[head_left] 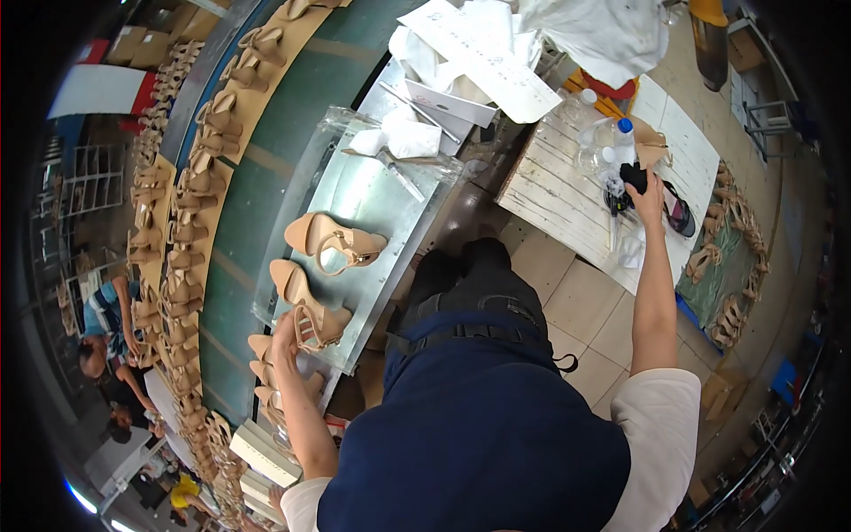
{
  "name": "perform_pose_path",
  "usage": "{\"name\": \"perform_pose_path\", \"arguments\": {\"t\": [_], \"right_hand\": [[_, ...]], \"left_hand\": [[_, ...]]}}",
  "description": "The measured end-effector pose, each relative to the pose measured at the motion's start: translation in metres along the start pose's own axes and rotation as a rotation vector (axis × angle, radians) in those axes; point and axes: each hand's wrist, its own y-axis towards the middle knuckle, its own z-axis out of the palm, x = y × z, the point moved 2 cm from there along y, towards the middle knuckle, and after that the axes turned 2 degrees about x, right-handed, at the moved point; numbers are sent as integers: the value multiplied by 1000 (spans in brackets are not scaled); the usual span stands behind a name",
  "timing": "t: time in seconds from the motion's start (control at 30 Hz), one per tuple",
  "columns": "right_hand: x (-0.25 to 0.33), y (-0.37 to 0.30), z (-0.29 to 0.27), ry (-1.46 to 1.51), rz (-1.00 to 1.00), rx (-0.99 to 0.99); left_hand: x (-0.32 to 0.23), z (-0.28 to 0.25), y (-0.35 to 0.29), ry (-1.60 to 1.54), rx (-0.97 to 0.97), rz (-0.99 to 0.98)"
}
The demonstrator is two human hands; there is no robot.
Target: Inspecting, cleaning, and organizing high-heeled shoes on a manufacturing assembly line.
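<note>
My left hand grips a beige sandal at its side, near the ankle strap, over the metal-topped bench. A second beige sandal with a buckled ankle strap lies just beyond it on the metal sheet. Out to the right, my right hand is closed around a small black wad, which looks soft, like a cloth or sponge. That hand is over the white plank table, beside clear bottles, one with a blue cap.
A green conveyor runs along the left, with rows of beige sandals on boards beside it. White cloths and papers pile up ahead. More sandals stand on a green sheet at right. Several people are at far left.
</note>
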Motion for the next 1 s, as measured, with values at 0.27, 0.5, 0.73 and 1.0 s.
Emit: {"name": "perform_pose_path", "arguments": {"t": [0.27,0.5,0.73,1.0], "right_hand": [[-23,11,-21,55,307,-568],[7,-14,-129,311,297,-1144],[150,-73,-270,815,8,-756],[338,-145,-173,902,-354,740]], "left_hand": [[-32,-23,-34,237,-521,616],[-79,116,-145,439,332,907],[-81,184,-142,396,542,956],[-103,225,-170,312,829,1175]]}}
